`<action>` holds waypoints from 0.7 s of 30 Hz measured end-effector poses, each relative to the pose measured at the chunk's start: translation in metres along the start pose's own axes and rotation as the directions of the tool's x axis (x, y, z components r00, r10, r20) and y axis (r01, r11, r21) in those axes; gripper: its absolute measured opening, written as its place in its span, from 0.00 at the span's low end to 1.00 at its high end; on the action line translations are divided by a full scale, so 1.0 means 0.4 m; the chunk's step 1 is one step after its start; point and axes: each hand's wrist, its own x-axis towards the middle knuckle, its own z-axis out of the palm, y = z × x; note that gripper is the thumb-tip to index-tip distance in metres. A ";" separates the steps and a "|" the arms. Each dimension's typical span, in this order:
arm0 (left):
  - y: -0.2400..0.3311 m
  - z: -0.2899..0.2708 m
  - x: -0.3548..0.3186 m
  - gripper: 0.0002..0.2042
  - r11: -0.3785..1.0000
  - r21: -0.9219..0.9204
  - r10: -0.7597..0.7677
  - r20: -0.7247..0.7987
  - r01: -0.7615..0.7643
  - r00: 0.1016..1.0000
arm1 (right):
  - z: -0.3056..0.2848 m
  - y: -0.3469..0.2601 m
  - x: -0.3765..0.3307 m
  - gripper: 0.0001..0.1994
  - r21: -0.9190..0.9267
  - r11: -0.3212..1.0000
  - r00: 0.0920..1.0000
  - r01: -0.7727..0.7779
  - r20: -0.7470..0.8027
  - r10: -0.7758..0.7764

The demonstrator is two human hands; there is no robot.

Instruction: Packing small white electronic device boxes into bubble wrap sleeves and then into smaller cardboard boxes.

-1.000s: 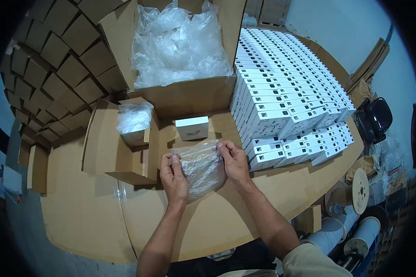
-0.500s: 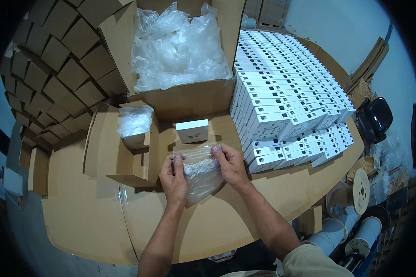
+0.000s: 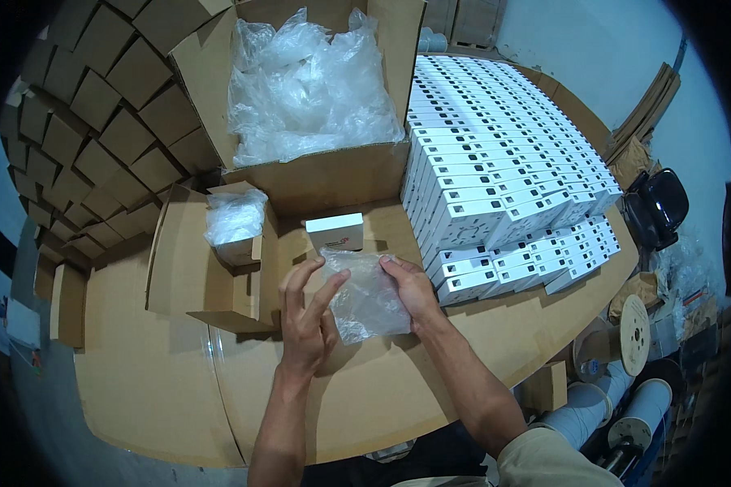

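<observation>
A clear plastic bag (image 3: pixel 369 302) hangs over the cardboard-covered table, pinched at its upper right corner between the thumb and fingers of my right hand (image 3: pixel 413 290). At the bag's left edge is my left hand (image 3: pixel 304 325), its fingers raised and spread apart; whether a fingertip touches the film is hard to tell. Just beyond the bag a small white box (image 3: pixel 335 232) stands upright on the table. Left of my left hand sits an open cardboard carton (image 3: pixel 234 304), with white boxes in clear plastic (image 3: pixel 237 219) inside it.
A large carton (image 3: pixel 325 177) full of loose clear bags (image 3: pixel 313 97) stands behind. Stacked white boxes (image 3: pixel 471 223) rise at the right. Many brown cartons (image 3: pixel 126 134) are piled at the far left. Wire spools (image 3: pixel 581 406) lie beyond the table's right edge.
My left hand has let go of the bag's left corner and spread its fingers. The bag now hangs from my right hand, shifted to the right.
</observation>
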 end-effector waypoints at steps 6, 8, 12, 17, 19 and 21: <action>0.005 0.004 -0.006 0.04 0.986 0.110 0.139 -0.137 -0.124 0.981 | -0.027 0.019 0.020 0.24 -0.093 0.996 0.994 0.010 0.109 0.000; 0.008 0.006 -0.034 0.07 0.904 -0.083 -0.427 -0.161 0.419 0.890 | 0.016 0.005 -0.011 0.31 -0.057 0.931 0.926 0.360 0.146 -0.349; 0.001 0.031 -0.024 0.14 0.861 -0.203 -0.503 -0.197 0.467 0.841 | 0.023 0.017 -0.018 0.27 -0.075 0.806 0.784 0.587 0.303 -0.542; 0.015 0.036 -0.010 0.16 0.885 -0.133 -0.463 -0.158 0.446 0.872 | 0.028 0.004 -0.036 0.15 -0.361 0.835 0.906 0.415 0.253 -0.340; 0.011 0.032 -0.013 0.15 0.893 -0.092 -0.449 -0.129 0.441 0.884 | 0.024 -0.002 -0.031 0.14 -0.327 0.854 0.913 0.405 0.191 -0.360; 0.009 0.028 -0.014 0.15 0.900 -0.052 -0.435 -0.096 0.432 0.895 | 0.023 -0.004 -0.025 0.13 -0.292 0.870 0.917 0.398 0.125 -0.378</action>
